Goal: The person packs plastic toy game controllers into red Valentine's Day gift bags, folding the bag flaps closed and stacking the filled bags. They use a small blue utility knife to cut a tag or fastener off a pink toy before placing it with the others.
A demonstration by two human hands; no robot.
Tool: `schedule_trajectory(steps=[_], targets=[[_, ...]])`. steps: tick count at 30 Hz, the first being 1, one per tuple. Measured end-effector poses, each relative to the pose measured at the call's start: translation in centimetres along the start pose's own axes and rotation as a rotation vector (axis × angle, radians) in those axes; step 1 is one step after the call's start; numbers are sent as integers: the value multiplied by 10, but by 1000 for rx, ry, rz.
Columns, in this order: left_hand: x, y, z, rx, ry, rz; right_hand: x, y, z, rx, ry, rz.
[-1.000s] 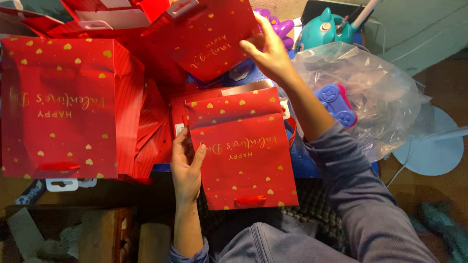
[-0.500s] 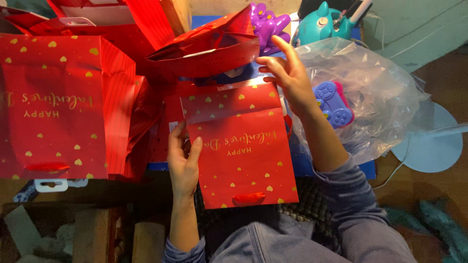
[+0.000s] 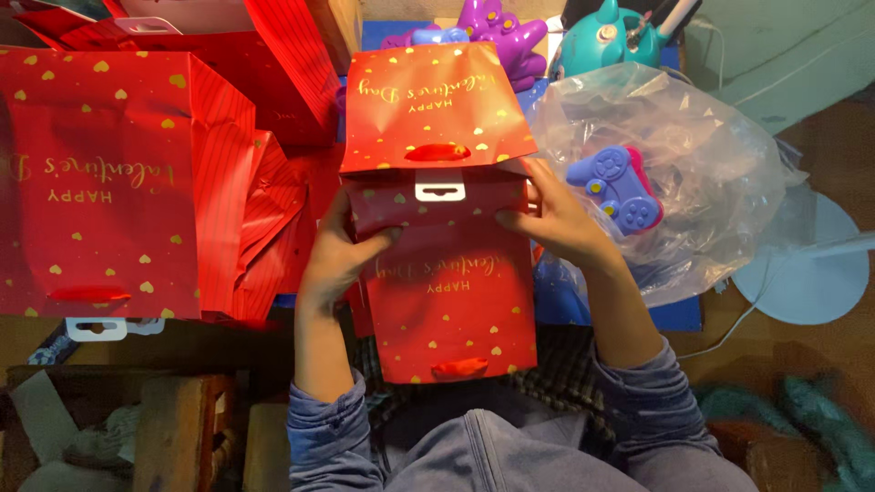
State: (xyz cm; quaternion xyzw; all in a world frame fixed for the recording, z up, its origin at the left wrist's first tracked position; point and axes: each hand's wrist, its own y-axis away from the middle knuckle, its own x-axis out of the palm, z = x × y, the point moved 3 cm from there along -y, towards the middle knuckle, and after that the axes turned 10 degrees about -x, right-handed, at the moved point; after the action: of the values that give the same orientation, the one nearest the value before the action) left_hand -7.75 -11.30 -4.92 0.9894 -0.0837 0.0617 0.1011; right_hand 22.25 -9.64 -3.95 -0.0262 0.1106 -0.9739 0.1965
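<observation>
Head view: both hands clamp a red gift bag at centre frame, left hand and right hand gripping its top edge. A second bag lies just above; a clear plastic bag at right holds a purple toy controller.

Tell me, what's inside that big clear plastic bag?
The clear plastic bag holds a purple toy game controller with a pink one behind it. Crinkles and glare hide whatever else lies deeper.
</observation>
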Motion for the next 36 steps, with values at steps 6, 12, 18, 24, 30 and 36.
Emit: schedule_trajectory(steps=[6,12,18,24,30,36], targets=[[-14,-7,9,64,-5,54,-5,-4,-16,-47,-161,-6],[-10,2,5,148,-207,14,-12,7,-38,-189,-74,-34],[-2,24,8,138,-572,-63,-6,24,-52,-25,-56,-143],[24,32,22,307,-884,-386,11,24,-32,-47,472,-60],[44,38,30,383,-1190,-339,31,21,-24,43,835,79],[85,57,40,333,-1373,-359,39,22,-24,-121,887,16]])
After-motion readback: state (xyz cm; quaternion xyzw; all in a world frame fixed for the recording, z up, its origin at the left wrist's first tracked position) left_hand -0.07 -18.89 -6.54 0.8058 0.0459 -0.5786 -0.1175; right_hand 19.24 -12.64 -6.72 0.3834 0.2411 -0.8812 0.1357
